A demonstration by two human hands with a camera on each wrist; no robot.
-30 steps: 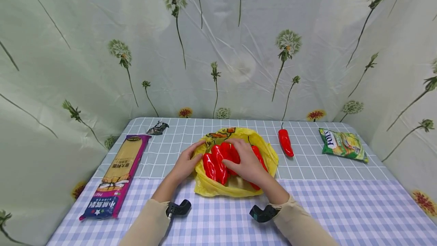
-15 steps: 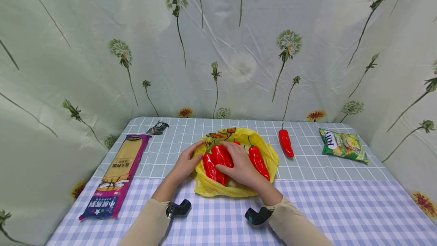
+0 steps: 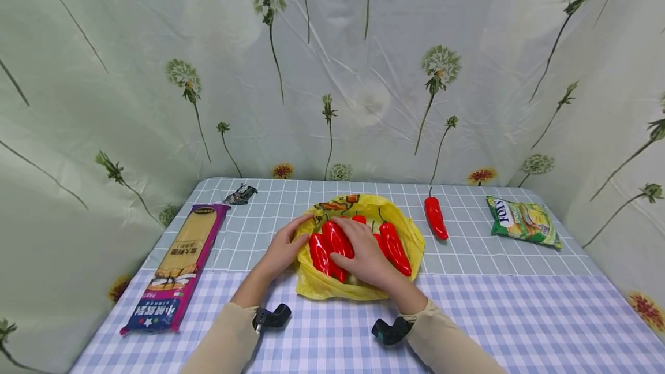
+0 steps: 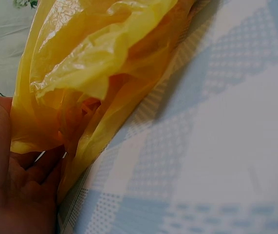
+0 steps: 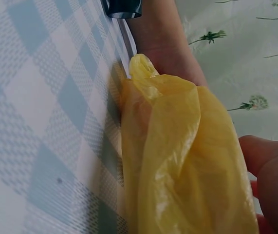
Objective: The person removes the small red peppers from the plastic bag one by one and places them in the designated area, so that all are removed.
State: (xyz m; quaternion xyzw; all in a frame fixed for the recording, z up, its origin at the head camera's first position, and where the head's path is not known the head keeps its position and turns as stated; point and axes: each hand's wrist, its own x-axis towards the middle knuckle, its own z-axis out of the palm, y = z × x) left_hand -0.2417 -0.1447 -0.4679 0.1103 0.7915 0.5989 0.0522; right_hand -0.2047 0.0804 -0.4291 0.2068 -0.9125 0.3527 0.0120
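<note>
A yellow plastic bag [image 3: 332, 290] lies with its mouth spread at the middle of the table, holding several glossy red chili peppers [image 3: 397, 250]. My left hand [image 3: 281, 249] holds the bag's left edge, thumb apart from the fingers; crumpled yellow plastic lies against that hand [image 4: 24, 195] in the left wrist view. Inside the mouth, my right hand [image 3: 367, 255] reaches from the right and grips a red chili pepper [image 3: 336, 236] between thumb and fingers. Its fingertips are partly hidden. In the right wrist view, the bag's outer side [image 5: 187, 161] covers much of the peppers' area.
A single red chili pepper [image 3: 435, 218] lies right of the bag. Further right is a green Fox's packet [image 3: 525, 221]. At left lie a long pasta packet [image 3: 176, 270] and a small black wrapper [image 3: 240, 194]. A flowered curtain [image 3: 379, 103] hangs behind the table.
My right hand has moved left inside the bag, from the middle peppers to one further left. The peppers at the right now show more fully. My left hand has kept its place.
</note>
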